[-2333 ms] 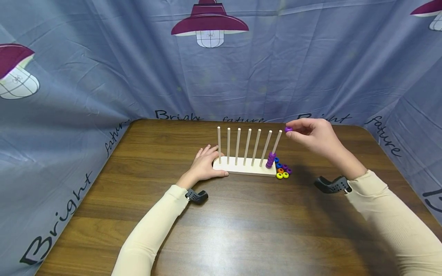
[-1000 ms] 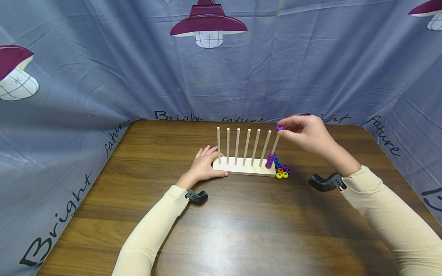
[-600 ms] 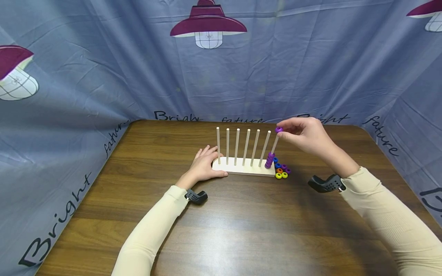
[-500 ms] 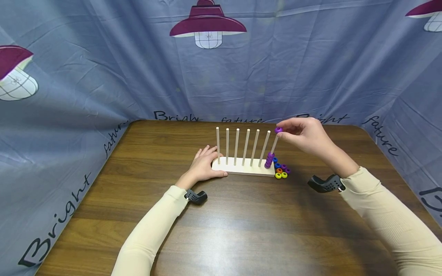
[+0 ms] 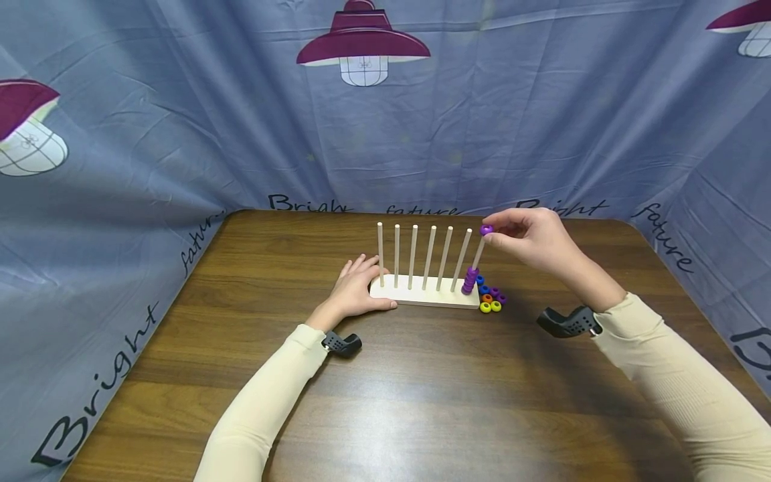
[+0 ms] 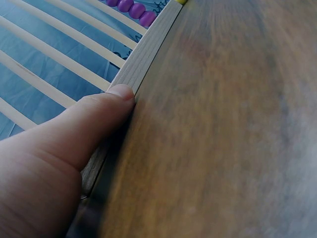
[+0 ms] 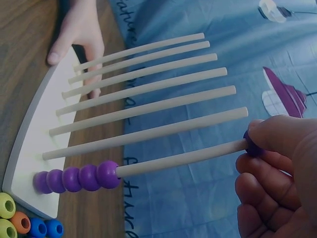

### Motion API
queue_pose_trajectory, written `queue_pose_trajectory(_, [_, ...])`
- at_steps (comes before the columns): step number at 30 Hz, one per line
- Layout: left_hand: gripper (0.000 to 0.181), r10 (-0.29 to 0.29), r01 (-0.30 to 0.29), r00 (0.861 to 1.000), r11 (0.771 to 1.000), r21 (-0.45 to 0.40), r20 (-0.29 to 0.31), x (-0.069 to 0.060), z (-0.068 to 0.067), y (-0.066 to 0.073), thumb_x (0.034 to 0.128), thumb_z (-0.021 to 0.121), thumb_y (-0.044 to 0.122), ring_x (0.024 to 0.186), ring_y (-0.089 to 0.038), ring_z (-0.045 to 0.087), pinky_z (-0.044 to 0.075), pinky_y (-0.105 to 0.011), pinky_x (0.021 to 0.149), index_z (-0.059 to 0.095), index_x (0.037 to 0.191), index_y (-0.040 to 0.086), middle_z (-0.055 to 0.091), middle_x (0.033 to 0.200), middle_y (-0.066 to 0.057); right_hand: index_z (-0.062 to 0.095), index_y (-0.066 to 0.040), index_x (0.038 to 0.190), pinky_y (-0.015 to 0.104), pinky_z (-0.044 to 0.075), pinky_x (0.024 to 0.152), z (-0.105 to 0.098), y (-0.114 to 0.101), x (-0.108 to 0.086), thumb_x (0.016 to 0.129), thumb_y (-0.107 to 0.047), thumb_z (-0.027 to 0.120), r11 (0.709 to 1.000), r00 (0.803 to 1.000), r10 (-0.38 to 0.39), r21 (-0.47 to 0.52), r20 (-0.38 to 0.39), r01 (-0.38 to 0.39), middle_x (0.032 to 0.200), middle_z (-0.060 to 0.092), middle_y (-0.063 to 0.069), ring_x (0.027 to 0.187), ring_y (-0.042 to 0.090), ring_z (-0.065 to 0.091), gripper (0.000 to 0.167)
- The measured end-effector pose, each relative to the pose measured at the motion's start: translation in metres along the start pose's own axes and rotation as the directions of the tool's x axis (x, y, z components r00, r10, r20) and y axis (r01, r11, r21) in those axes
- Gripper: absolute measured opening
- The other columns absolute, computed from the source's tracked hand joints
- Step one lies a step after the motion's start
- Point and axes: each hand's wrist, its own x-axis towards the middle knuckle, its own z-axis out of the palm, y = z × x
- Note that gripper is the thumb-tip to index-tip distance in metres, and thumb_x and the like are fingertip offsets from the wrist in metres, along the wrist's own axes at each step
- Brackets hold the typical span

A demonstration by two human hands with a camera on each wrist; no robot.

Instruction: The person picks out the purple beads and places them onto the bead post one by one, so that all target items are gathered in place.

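A pale wooden peg board [image 5: 430, 298] with several upright pegs stands on the table. My left hand [image 5: 355, 289] grips its left end, thumb along the front edge and fingers behind; in the left wrist view the thumb [image 6: 106, 106] presses the board's edge. Between thumb and fingers, my right hand [image 5: 536, 234] pinches a purple bead [image 5: 486, 229] at the top of the rightmost peg. The right wrist view has this bead [image 7: 253, 144] around the peg's tip, partly hidden by the thumb. Several purple beads [image 7: 88, 177] are stacked at the foot of that same peg.
Loose beads lie against the board's right end: yellow [image 5: 496, 306], orange [image 5: 487, 298], blue [image 5: 484, 289] and purple [image 5: 495, 292]. The brown wooden table [image 5: 397, 388] is bordered by a blue printed curtain [image 5: 361, 147] at the back and sides.
My right hand has moved left with the purple bead, from beside the rightmost peg onto its tip, then slightly down. The left hand stays on the board.
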Motion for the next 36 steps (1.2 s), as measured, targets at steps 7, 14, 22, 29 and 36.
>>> queue_pose_trajectory(7, [0.072,0.006,-0.006,1.0,1.0,0.0,-0.004,0.0003,0.0001,0.001,0.0762,0.08,0.057,0.157,-0.04,0.021,0.011,-0.06,0.129,0.064,0.134,0.018,0.038,0.164,-0.012,0.077,-0.004,0.109,0.006,0.048,0.065,-0.0001,0.0026,-0.0011,0.088,-0.014,0.078,1.0,1.0,0.002,-0.002,0.002,-0.002,0.095,0.078,0.015,0.073,-0.012,0.06,0.023])
queue_pose_trajectory(14, [0.072,0.007,-0.007,1.0,1.0,-0.005,-0.008,0.0007,0.0,0.0008,0.076,0.081,0.056,0.158,-0.04,0.021,0.011,-0.059,0.129,0.064,0.134,0.018,0.038,0.164,-0.012,0.078,-0.005,0.107,0.007,0.05,0.066,-0.0008,0.0024,-0.0015,0.088,-0.014,0.078,1.0,1.0,0.013,0.0,-0.005,-0.013,0.094,0.078,0.014,0.072,-0.01,0.062,0.021])
queue_pose_trajectory(22, [0.071,0.005,-0.005,1.0,1.0,-0.005,-0.01,0.0006,0.0,0.0002,0.0764,0.081,0.057,0.158,-0.039,0.021,0.011,-0.059,0.129,0.064,0.134,0.018,0.038,0.164,-0.013,0.079,-0.009,0.106,0.01,0.049,0.067,-0.0014,0.0047,-0.003,0.089,-0.017,0.077,0.997,0.997,0.079,-0.006,-0.007,-0.079,0.097,0.079,0.011,0.074,-0.008,0.063,0.019])
queue_pose_trajectory(29, [0.071,0.004,-0.004,1.0,1.0,-0.001,-0.016,-0.0004,0.0008,-0.0008,0.0759,0.081,0.057,0.157,-0.039,0.022,0.011,-0.059,0.129,0.064,0.133,0.018,0.038,0.164,-0.013,0.079,-0.01,0.106,0.011,0.049,0.066,-0.0006,0.0063,-0.0042,0.09,-0.018,0.076,0.996,0.996,0.088,-0.005,-0.003,-0.088,0.095,0.079,0.01,0.073,-0.007,0.064,0.018])
queue_pose_trajectory(36, [0.071,0.007,-0.007,1.0,1.0,-0.006,-0.017,-0.0011,-0.0005,0.0016,0.0759,0.081,0.057,0.157,-0.039,0.022,0.011,-0.059,0.129,0.064,0.132,0.018,0.039,0.164,-0.013,0.079,-0.01,0.106,0.013,0.049,0.065,0.0,0.0091,-0.007,0.09,-0.018,0.076,0.995,0.995,0.096,-0.019,0.002,-0.096,0.095,0.079,0.009,0.073,-0.006,0.063,0.018])
